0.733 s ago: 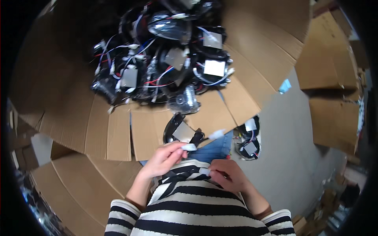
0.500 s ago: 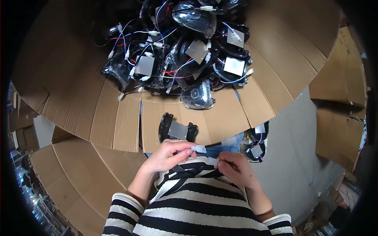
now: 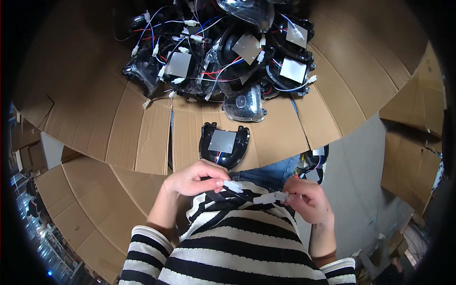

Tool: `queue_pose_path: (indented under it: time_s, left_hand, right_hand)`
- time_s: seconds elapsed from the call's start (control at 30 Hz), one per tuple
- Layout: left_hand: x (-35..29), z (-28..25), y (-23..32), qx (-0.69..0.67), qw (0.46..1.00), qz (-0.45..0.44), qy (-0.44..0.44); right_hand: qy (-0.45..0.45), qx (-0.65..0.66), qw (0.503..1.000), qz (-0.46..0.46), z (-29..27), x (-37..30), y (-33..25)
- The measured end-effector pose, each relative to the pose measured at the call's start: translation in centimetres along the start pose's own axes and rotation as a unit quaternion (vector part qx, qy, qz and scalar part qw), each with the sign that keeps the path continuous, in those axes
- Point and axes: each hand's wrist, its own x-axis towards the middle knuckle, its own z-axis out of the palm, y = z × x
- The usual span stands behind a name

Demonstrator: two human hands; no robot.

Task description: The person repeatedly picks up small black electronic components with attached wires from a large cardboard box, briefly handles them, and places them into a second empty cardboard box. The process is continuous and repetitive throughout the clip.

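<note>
My left hand (image 3: 195, 178) pinches a white plastic wire connector (image 3: 233, 186) between thumb and fingertips, in front of my striped top. Across from it, my right hand (image 3: 308, 199) grips another white connector (image 3: 270, 197) in its fingertips, pointing toward the left one. A gap separates the two connectors. Just beyond my left hand lies a black lamp housing (image 3: 223, 142) with a grey square plate; red and blue wires run from it toward that hand. Where those wires end is hidden by the fingers.
A brown cardboard sheet (image 3: 266, 142) spreads ahead of me. On its far part lies a heap of lamp units (image 3: 178, 65) with clear lenses, plates and loose wires. More lamp units (image 3: 312, 164) sit lower at the right. Cardboard boxes (image 3: 409, 161) stand further right.
My right hand has moved right, and its connector now shows more fully. The left connector has dropped slightly and tilted. The lamp housing has turned and shows more of its plate.
</note>
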Motion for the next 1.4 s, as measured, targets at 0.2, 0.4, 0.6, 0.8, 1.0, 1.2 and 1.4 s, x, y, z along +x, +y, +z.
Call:
queue_pose_path:
  time_s: [0.2, 0.4, 0.6, 0.8, 1.0, 1.2, 1.4]
  left_hand:
    - [0.4, -0.1, 0.3, -0.019, 0.999, 0.007, -0.028]
    - [1.4, 1.1, 0.7, -0.006, 0.998, 0.023, -0.064]
    - [1.6, 1.6, 1.1, 0.013, 0.999, -0.008, -0.033]
    - [1.6, 1.2, 0.8, 0.045, 0.998, 0.0, -0.046]
    - [1.4, 1.1, 1.2, 0.065, 0.997, -0.015, -0.031]
    - [1.7, 0.2, 0.7, 0.046, 0.997, -0.052, -0.018]
    - [2.6, -0.1, 0.6, 0.022, 0.997, -0.072, -0.008]
  right_hand:
    - [-0.009, -0.054, 0.997, -0.048, -0.2, 0.5, 0.5]
    - [-0.082, -0.043, 0.995, -0.022, 1.5, 2.0, -0.3]
    - [-0.073, -0.096, 0.992, -0.019, 1.6, 1.6, -0.4]
    - [-0.065, -0.07, 0.995, -0.039, 1.2, 1.8, -0.8]
    - [-0.003, -0.183, 0.983, -0.024, 1.6, 1.7, -0.9]
    - [0.039, -0.202, 0.976, -0.068, 1.8, 2.5, -0.8]
    - [0.069, -0.21, 0.972, -0.085, 2.0, 3.8, 0.2]
